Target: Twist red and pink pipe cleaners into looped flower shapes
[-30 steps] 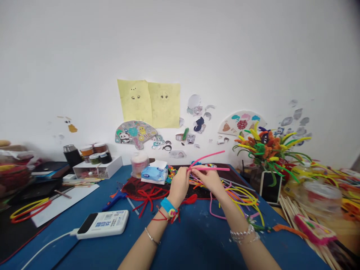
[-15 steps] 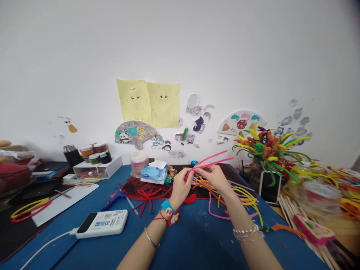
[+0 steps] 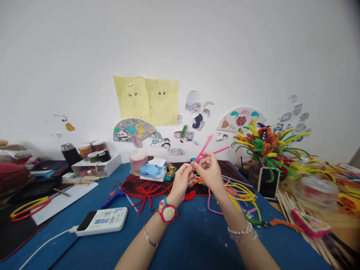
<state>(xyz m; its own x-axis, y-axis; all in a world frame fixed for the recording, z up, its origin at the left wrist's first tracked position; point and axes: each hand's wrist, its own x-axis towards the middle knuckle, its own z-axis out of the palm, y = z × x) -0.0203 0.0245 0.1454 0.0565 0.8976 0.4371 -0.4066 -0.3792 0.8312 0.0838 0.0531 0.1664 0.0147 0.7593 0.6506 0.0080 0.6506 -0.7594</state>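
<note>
Both hands meet above the blue table [image 3: 194,240], pinching a pink pipe cleaner [image 3: 204,147] whose two free ends point up and to the right. My left hand [image 3: 182,180] grips its lower end with closed fingers; a felt flower band sits on that wrist. My right hand [image 3: 209,170] closes around the stem just right of the left hand, a bead bracelet on its wrist. Under the hands lies a loose heap of yellow, orange and pink pipe cleaners [image 3: 239,193] and some red ones [image 3: 146,195] on a dark mat [image 3: 135,185].
A white power bank [image 3: 102,220] with a cable lies front left. A tissue pack [image 3: 153,170], a pink jar [image 3: 138,162] and a white tray of paint pots [image 3: 97,165] stand behind. A pipe-cleaner bouquet [image 3: 264,144] and wooden sticks [image 3: 298,213] occupy the right.
The hands have lifted and drawn closer together. The pink pipe cleaner's free ends have swung from lying nearly level to pointing steeply upward. The left wrist has turned, showing the flower band.
</note>
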